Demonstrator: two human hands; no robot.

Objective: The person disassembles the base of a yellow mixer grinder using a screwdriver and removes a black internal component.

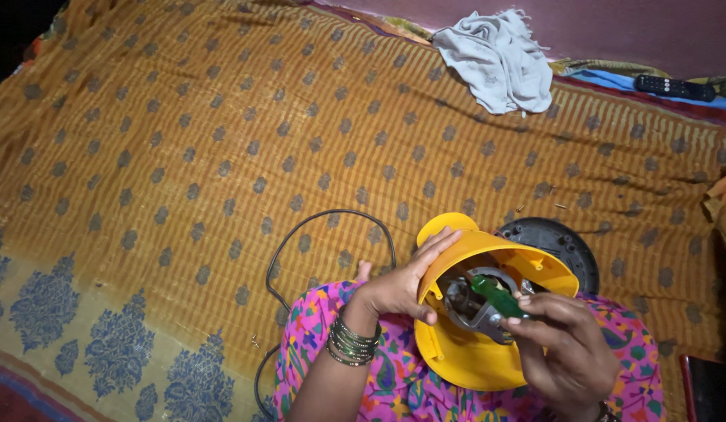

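A yellow plastic appliance body (457, 352) lies tilted on my lap, its open underside facing up and showing grey metal parts (472, 301) inside. My left hand (398, 285), with green bangles at the wrist, grips the yellow rim on the left side. My right hand (570, 344) holds a green-handled screwdriver (497, 297) whose tip points down into the metal parts. A black round base plate (562, 242) rests on the cloth just behind the yellow body.
A black power cord (300, 234) loops on the orange patterned cloth (183, 156) left of my knee. A crumpled white towel (500, 59) and a black remote control (675, 87) lie at the far edge. Small screws (562, 206) lie near the base plate.
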